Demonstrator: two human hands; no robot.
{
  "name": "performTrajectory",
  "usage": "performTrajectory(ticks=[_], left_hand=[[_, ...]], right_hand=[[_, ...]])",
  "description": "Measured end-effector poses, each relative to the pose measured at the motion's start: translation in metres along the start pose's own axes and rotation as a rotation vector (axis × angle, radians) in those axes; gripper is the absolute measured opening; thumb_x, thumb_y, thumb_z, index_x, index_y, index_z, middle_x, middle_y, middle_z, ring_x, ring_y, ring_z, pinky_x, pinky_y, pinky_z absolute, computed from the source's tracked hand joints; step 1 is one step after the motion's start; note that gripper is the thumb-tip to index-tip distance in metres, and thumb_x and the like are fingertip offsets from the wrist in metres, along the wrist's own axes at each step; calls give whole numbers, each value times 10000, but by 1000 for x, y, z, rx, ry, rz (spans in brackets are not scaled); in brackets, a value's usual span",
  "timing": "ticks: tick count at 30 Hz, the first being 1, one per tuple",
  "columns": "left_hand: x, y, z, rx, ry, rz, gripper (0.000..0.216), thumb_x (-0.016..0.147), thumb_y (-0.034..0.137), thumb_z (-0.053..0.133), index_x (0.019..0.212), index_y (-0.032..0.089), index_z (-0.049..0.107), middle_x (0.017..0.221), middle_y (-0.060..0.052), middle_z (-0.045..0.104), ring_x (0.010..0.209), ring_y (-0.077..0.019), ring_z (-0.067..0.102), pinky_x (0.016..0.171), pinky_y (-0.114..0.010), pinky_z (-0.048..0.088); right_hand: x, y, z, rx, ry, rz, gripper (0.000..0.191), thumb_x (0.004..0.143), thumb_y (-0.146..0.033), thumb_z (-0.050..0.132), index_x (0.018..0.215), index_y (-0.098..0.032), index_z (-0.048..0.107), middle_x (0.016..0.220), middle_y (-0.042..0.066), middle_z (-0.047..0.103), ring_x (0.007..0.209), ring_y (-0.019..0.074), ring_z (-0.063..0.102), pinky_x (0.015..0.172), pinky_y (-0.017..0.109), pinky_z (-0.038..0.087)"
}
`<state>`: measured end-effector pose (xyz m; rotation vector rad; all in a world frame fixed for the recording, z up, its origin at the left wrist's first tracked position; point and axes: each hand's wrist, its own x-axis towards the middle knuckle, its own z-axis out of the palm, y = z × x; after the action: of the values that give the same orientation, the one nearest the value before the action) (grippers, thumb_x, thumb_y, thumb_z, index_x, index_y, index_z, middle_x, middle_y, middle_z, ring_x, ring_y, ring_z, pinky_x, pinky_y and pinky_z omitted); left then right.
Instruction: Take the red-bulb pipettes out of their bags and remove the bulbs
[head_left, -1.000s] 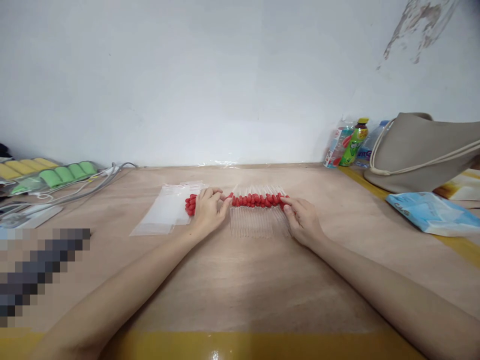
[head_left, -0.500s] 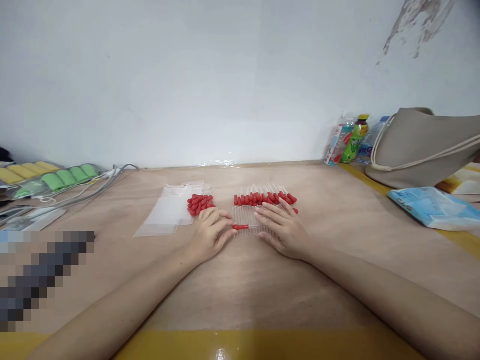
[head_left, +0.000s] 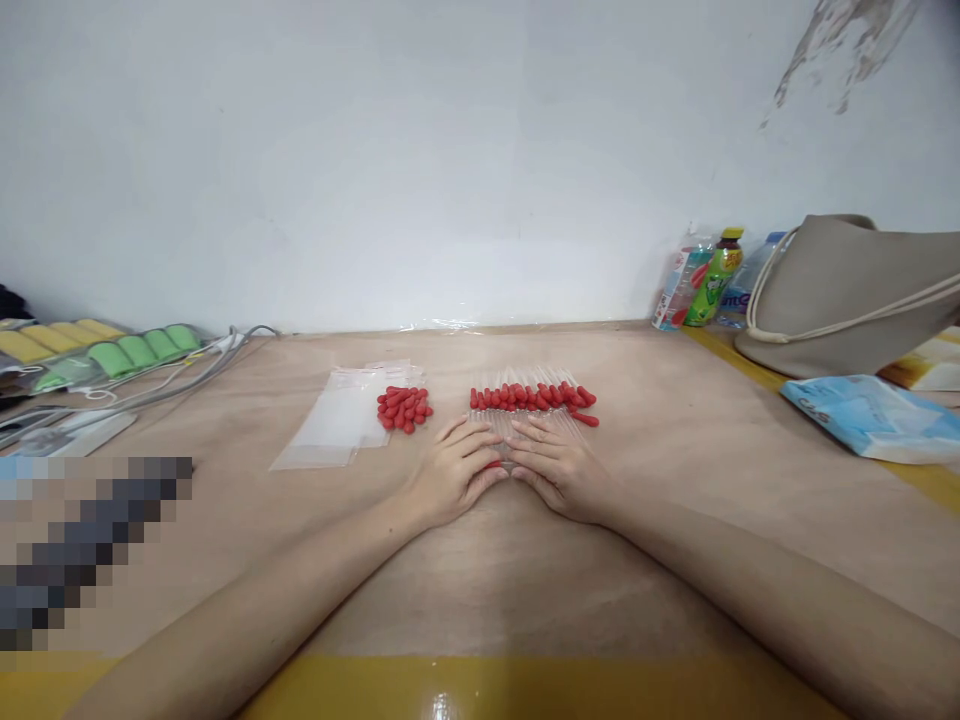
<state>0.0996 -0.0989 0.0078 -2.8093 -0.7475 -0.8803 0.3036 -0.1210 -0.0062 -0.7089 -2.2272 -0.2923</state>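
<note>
Nearside of the red-bulbed droppers (head_left: pixel 532 397), the left hand (head_left: pixel 454 472) pinches a red bulb (head_left: pixel 493 464); whether the right hand (head_left: pixel 561 468) grips is unclear. Leftward, loose bulbs (head_left: pixel 404 408) overlap plastic bags (head_left: pixel 319 425).

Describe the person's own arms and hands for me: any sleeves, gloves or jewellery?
Both are bare. The left hand and right hand have no gloves, and I can see no rings, watch or bracelet. The left forearm and right forearm show no sleeves or cables. Finer details, such as the nails, are too small to tell.
</note>
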Motion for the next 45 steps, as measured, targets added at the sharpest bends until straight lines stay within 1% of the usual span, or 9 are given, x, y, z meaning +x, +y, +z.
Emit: performTrajectory(ticks=[5,11,26,28,30,33,38,41,45], left_hand=[[0,3,-4,42,-43,42,169,876,271,451,858,207,606,1071,-12,641,1126,-179,498,1043,-414,245],[-1,3,-8,63,-85,67,220,893,270,411,811,195,601,1080,-2,640,1160,-175,470,1068,-427,182],[-11,-1,-16,81,-115,86,188,889,238,403,813,182,565,1071,-16,616,1106,-181,463,1029,-412,237],[-16,-9,-20,90,-101,12,190,894,236,382,840,182,556,1030,-30,611,1052,-192,472,972,-415,296],[-21,-17,-24,107,-77,-100,223,903,253,349,812,174,536,916,-50,591,912,-194,492,848,-391,376],[-23,-24,-24,60,-47,-246,278,915,267,280,734,175,469,760,-38,488,720,-163,457,686,-321,411],[-19,-27,-18,-23,17,-349,248,917,243,264,788,177,465,769,-24,427,714,-149,457,691,-302,425],[-20,-30,-14,-32,96,-303,207,908,241,329,911,171,524,802,-33,433,779,-156,466,730,-303,432],[-21,-34,-12,0,231,-246,214,882,244,423,1041,181,551,804,-31,430,758,-148,461,684,-286,440]], right_hand=[[-1,-2,1,43,30,-80,227,866,-162,435,988,-138,625,1013,91,665,1017,163,591,983,370,436],[-7,3,1,22,31,-146,242,843,-110,463,1052,-111,584,1076,116,636,1078,176,551,1009,394,410],[-20,8,-8,1,-14,-205,344,829,-59,438,1160,-113,514,1200,129,554,1221,212,409,1016,447,366],[-21,14,-15,-40,29,-117,302,836,-94,448,1114,-144,552,1111,109,599,1132,204,489,942,408,423],[-21,21,-21,-147,54,50,250,839,-151,471,1052,-175,599,913,77,640,921,182,577,806,356,458],[-20,27,-26,-344,18,267,228,841,-223,476,994,-179,640,679,36,594,669,149,553,672,323,394],[-16,26,-22,-368,-76,432,300,803,-142,423,1050,-121,591,778,60,625,742,170,563,683,305,338],[-16,24,-20,-303,-78,486,240,776,-127,425,934,-128,604,801,59,637,725,162,560,699,294,335],[-15,22,-16,-291,-83,461,212,762,-118,428,837,-142,626,715,51,616,701,165,547,698,289,332]])
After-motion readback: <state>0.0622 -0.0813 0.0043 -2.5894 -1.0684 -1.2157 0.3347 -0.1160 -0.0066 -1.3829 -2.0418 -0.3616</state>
